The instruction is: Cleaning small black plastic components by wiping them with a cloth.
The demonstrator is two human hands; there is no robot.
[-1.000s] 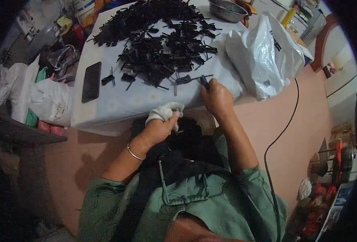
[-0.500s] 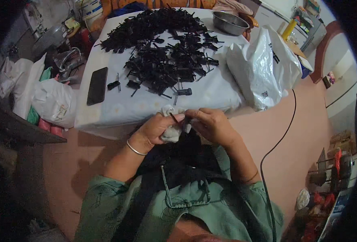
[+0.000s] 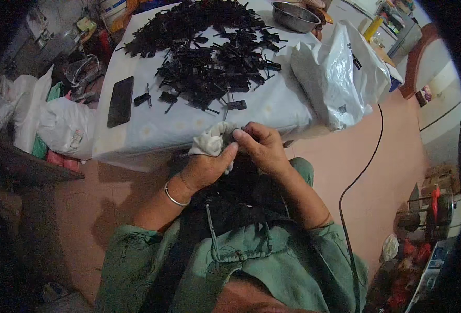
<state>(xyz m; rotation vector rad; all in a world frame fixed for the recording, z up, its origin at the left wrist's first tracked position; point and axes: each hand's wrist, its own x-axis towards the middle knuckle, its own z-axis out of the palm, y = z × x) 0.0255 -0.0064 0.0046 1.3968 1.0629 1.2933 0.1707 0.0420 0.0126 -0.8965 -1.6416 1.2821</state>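
My left hand (image 3: pixel 212 166) is closed around a white cloth (image 3: pixel 208 142) that bunches up over its fingers. Close against it, my right hand (image 3: pixel 261 148) is closed, its thumb and fingers pinched together beside the cloth. Whatever lies between the fingertips is dark and too small to make out. Just beyond my hands, a big pile of black plastic parts with thin rods (image 3: pixel 209 68) covers much of the table. A few of these parts lie loose at the pile's near edge, among them a single black part (image 3: pixel 236 105).
A dark phone (image 3: pixel 121 101) lies on the left of the white-covered table (image 3: pixel 157 141). A white plastic bag (image 3: pixel 329 78) and a metal bowl (image 3: pixel 295 17) are on the right. White sacks (image 3: pixel 66 125) stand at the left; a black cable (image 3: pixel 363 172) runs down the right.
Both hands have shifted slightly up toward the table, and the cloth has been turned and bunched further left. The thin dark piece seen at my left thumb is now hidden.
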